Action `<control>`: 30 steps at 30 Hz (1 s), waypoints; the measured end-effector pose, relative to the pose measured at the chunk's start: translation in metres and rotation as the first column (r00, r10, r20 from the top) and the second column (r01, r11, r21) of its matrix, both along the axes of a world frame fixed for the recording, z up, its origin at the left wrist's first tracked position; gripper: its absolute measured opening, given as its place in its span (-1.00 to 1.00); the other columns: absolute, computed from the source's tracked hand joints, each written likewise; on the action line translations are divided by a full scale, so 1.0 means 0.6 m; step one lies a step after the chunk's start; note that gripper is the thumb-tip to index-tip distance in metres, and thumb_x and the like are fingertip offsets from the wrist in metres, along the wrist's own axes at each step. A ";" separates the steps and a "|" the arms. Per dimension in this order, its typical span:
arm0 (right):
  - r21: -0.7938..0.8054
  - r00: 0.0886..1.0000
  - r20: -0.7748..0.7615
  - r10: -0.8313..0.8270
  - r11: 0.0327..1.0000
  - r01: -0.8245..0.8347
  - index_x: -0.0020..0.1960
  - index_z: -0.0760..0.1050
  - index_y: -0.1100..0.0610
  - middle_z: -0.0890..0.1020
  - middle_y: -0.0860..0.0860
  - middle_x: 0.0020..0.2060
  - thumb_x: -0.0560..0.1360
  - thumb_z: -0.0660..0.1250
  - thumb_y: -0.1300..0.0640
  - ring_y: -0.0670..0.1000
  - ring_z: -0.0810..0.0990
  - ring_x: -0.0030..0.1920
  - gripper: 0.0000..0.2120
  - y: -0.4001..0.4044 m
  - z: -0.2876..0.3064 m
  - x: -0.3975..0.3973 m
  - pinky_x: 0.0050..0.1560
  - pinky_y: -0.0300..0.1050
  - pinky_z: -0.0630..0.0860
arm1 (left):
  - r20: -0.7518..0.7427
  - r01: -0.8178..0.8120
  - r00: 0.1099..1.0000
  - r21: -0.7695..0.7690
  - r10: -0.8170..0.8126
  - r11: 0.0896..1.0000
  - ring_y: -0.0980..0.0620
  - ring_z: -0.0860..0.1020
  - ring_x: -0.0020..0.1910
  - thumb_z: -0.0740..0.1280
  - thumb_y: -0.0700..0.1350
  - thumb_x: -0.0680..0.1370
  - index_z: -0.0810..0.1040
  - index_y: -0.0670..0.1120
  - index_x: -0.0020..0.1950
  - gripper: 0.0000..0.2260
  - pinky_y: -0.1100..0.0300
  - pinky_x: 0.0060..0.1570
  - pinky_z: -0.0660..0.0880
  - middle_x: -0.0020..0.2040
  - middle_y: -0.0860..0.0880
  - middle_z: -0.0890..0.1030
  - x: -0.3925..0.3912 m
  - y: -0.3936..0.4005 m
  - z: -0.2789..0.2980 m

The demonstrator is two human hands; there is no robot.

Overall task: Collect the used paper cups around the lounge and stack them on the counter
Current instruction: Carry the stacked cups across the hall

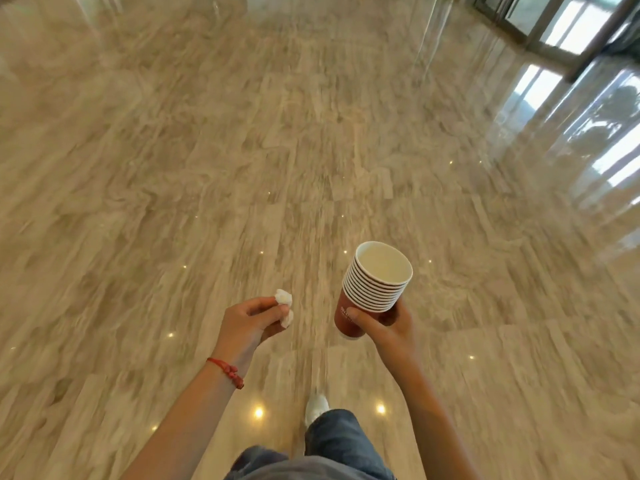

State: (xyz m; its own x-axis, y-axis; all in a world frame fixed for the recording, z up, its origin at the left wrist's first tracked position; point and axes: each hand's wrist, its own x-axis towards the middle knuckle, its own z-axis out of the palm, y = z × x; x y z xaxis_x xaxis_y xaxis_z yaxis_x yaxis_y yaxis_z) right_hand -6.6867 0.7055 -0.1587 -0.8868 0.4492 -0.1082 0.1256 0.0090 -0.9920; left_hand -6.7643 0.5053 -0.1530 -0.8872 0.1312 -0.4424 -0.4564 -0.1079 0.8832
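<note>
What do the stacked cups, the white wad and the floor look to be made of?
Cups: likely paper, matte red outside, white rolled rims. Wad in the left hand: probably crumpled tissue, soft and creased. Floor: polished veined stone or tile, glossy with mirrored lights.

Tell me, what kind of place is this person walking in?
Probably a big hotel or office lobby. The shiny marble floor mirrors little ceiling lights, and tall glass doors stand at the far right. The right hand carries a stack of paper cups, the left hand a crumpled tissue.
</note>
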 end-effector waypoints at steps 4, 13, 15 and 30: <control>0.010 1.000 0.011 0.026 1.000 -0.027 0.17 0.49 0.05 0.68 -0.06 -0.02 0.19 0.56 0.04 -0.07 0.64 0.03 -0.42 0.076 0.023 -0.145 0.00 -0.15 0.58 | -0.005 0.003 1.000 0.007 -0.003 1.000 0.03 0.66 -0.29 0.43 -0.33 0.38 0.69 -0.06 -0.30 -0.82 0.29 -0.32 0.57 -0.31 -0.05 0.69 -0.138 0.073 0.021; 0.007 0.996 0.061 0.067 0.998 -0.068 0.10 0.51 0.01 0.68 -0.07 -0.05 0.25 0.57 0.11 -0.05 0.64 0.00 -0.54 0.169 -0.006 -0.466 -0.05 -0.21 0.59 | -0.007 -0.008 1.000 0.009 0.008 1.000 0.04 0.65 -0.27 0.43 -0.31 0.39 0.68 -0.10 -0.23 -0.88 0.29 -0.29 0.57 -0.32 -0.05 0.68 -0.461 0.175 -0.001; 0.006 0.997 0.052 0.051 0.999 -0.051 0.09 0.52 0.03 0.68 -0.09 -0.06 0.28 0.56 0.24 -0.06 0.65 -0.02 -0.57 0.190 -0.017 -0.551 -0.07 -0.24 0.58 | -0.018 -0.004 1.000 0.018 0.004 1.000 0.06 0.65 -0.28 0.42 -0.31 0.39 0.68 -0.12 -0.21 -0.89 0.30 -0.30 0.56 -0.33 -0.04 0.68 -0.546 0.192 -0.006; 0.022 0.997 0.078 -0.006 1.000 0.004 0.03 0.49 -0.09 0.66 -0.29 -0.11 0.28 0.55 0.20 -0.26 0.63 -0.08 -0.58 0.337 -0.009 -1.088 -0.23 -0.47 0.49 | 0.015 0.026 1.000 0.029 -0.026 0.999 0.05 0.65 -0.29 0.43 -0.30 0.39 0.69 -0.13 -0.21 -0.90 0.30 -0.30 0.56 -0.31 -0.06 0.69 -1.118 0.337 0.007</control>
State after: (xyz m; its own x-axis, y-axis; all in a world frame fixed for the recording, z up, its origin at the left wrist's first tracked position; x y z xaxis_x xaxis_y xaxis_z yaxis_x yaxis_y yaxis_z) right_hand -7.3393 0.9076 -0.1643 -0.8737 0.4569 -0.1673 0.2029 0.0296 -0.9788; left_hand -7.4348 0.7077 -0.1485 -0.8763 0.1671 -0.4518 -0.4730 -0.1206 0.8728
